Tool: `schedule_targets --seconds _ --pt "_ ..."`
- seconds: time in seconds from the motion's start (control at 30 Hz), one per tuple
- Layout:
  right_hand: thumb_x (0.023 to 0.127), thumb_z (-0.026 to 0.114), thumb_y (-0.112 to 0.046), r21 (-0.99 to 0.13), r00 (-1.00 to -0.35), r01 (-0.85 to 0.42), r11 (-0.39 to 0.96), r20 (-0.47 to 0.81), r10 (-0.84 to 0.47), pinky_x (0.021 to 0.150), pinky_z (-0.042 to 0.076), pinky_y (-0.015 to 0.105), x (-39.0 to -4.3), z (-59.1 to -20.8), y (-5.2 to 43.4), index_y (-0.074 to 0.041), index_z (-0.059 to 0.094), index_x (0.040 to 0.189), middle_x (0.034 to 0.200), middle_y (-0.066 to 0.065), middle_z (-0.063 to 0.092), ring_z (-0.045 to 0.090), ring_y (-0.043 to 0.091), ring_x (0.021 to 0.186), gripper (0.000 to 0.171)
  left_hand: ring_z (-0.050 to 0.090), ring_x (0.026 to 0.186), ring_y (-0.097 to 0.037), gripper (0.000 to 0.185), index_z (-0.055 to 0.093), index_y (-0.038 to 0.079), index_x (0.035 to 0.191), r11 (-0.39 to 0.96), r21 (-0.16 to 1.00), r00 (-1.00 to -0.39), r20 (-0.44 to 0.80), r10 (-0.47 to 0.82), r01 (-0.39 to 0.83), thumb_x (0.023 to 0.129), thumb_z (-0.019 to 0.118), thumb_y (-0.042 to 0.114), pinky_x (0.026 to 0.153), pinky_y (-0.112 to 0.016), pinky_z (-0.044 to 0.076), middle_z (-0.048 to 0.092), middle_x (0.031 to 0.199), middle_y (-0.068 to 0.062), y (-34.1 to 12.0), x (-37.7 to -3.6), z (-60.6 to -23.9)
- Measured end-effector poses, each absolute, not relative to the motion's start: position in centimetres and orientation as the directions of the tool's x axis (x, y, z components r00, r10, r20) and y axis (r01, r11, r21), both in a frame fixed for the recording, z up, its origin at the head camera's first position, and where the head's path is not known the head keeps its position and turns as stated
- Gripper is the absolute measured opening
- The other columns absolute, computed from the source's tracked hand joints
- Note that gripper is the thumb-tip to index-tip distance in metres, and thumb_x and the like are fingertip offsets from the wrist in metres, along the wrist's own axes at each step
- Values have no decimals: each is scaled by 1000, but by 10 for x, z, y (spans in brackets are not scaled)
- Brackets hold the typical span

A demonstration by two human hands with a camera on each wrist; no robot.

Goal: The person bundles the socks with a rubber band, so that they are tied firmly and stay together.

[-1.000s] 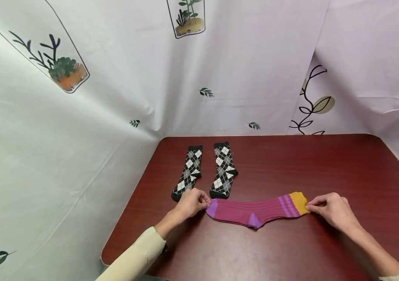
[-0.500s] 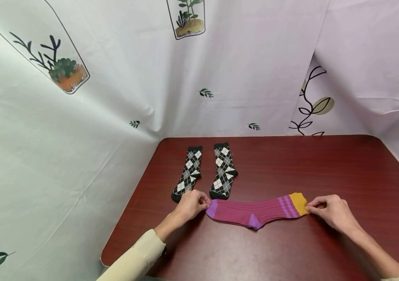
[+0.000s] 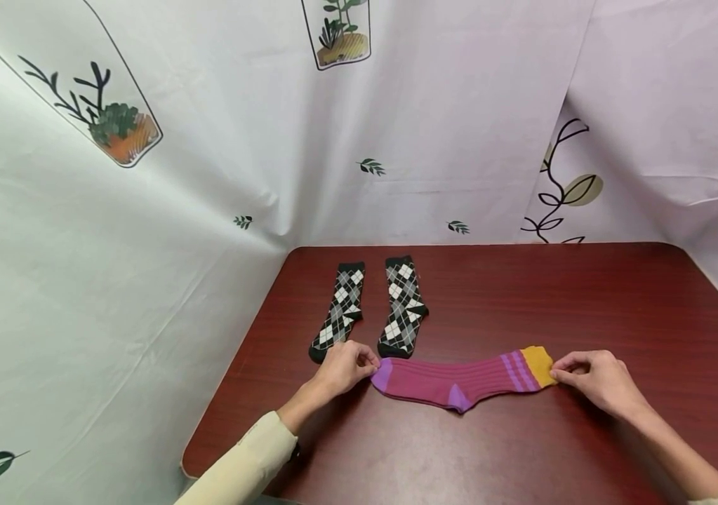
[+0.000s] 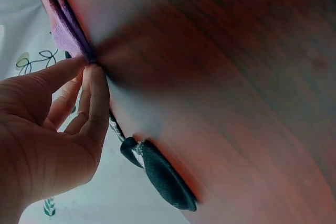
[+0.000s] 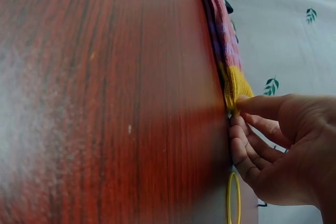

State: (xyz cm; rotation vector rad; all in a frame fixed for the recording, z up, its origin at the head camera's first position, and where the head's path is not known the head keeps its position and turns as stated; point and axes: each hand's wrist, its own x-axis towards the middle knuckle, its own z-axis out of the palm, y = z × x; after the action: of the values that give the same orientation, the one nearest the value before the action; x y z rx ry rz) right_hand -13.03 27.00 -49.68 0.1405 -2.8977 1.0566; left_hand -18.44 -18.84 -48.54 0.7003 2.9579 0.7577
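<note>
A magenta ribbed sock (image 3: 460,382) with a purple toe, purple heel and yellow cuff lies flat across the dark red table (image 3: 523,294). My left hand (image 3: 346,365) pinches its purple toe end (image 4: 65,35) between thumb and fingers. My right hand (image 3: 595,379) pinches the yellow cuff (image 5: 236,85) at the other end. Both ends rest on the table top, and the sock is stretched straight between the hands.
Two black, grey and white argyle socks (image 3: 342,308) (image 3: 403,305) lie side by side just beyond my left hand; one black toe (image 4: 160,174) shows near it. White printed curtains (image 3: 144,210) enclose the table at the back and both sides.
</note>
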Motion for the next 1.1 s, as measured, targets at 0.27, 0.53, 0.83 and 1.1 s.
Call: schedule_targets --seconds 0.27,0.53,0.83,1.1 --pt "92 72 -32 -734 -999 -33 679 14 -34 57 43 23 -135 -494 272 -8 73 100 81 3 70 56 6 65 25 59 61 4 2 75 22 91 790 517 -930 35 366 330 89 74 21 71 -28 50 67 73 16 -193 -186 -482" --pt "94 69 -33 -770 -998 -49 636 70 8 64 47 17 -144 -485 270 -2 68 118 100 13 74 66 2 75 39 65 71 2 12 72 18 98 814 514 -959 73 273 270 88 74 23 82 -38 51 68 78 14 -197 -192 -473" --pt "94 69 -33 -824 -990 -125 553 137 -20 71 49 10 -162 -474 257 0 63 128 119 22 67 59 -16 89 47 65 71 -2 17 72 15 103 800 565 -973 25 229 203 90 74 25 83 -38 52 72 83 9 -196 -200 -473" --pt "95 69 -31 -802 -986 -163 575 152 -69 68 51 14 -179 -470 237 0 64 126 115 20 70 61 -12 87 44 62 62 1 18 74 15 102 786 578 -969 27 247 217 88 76 27 76 -33 52 73 82 9 -186 -203 -474"
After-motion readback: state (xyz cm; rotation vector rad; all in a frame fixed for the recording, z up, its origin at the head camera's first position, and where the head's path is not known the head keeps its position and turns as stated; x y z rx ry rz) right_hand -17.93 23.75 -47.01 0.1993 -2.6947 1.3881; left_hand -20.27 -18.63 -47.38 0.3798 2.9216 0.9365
